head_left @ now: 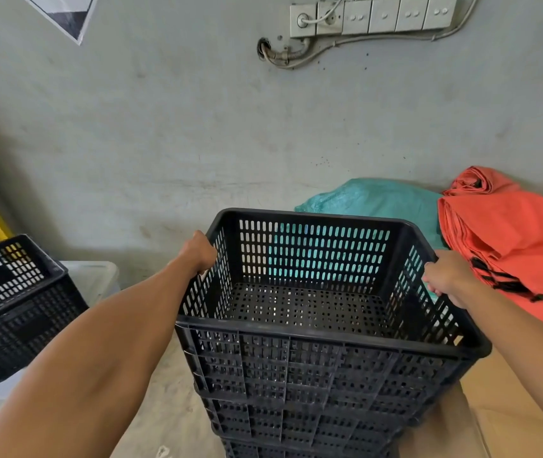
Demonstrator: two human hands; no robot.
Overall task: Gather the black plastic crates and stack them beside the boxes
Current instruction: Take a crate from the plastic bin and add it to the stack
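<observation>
The top black perforated plastic crate (313, 312) sat nested on a stack of like black crates (296, 421), directly below the camera. The left hand (197, 251) was closed over the crate's left rim, fingers wrapped outside the wall. The right hand (447, 276) was closed over the right rim, fingers curled around the edge. Just right of the stack lay a flat brown cardboard box (508, 414). Left of the stack, well apart, another black slotted crate (16, 302) rested tilted on a translucent plastic tub (95, 276). Behind the stack, a teal woven sack (372, 196) and folded orange fabric (511, 233) lay against the grey wall (197, 127).
</observation>
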